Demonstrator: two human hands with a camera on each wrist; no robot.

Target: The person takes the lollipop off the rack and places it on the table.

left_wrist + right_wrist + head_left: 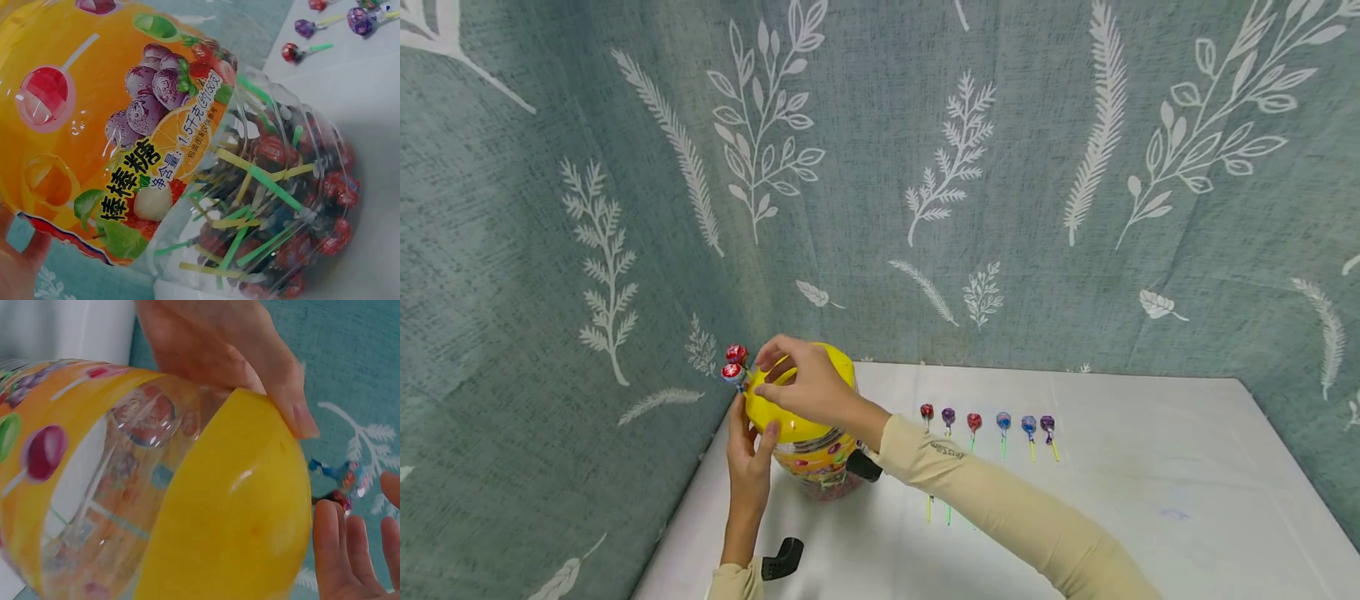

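Now right hand (808,387) grips lid (797,417); left hand (748,454) steadies jar (820,462).

Beige long sleeves, black wrist mounts

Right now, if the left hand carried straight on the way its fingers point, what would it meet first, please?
The left hand points up along the jar's side, so it would probably meet the yellow lid or the lollipops beside it; depth is unclear.

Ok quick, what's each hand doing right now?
Left hand: pinching two red-wrapped lollipops beside the clear plastic candy jar.
Right hand: gripping the jar's yellow domed lid.
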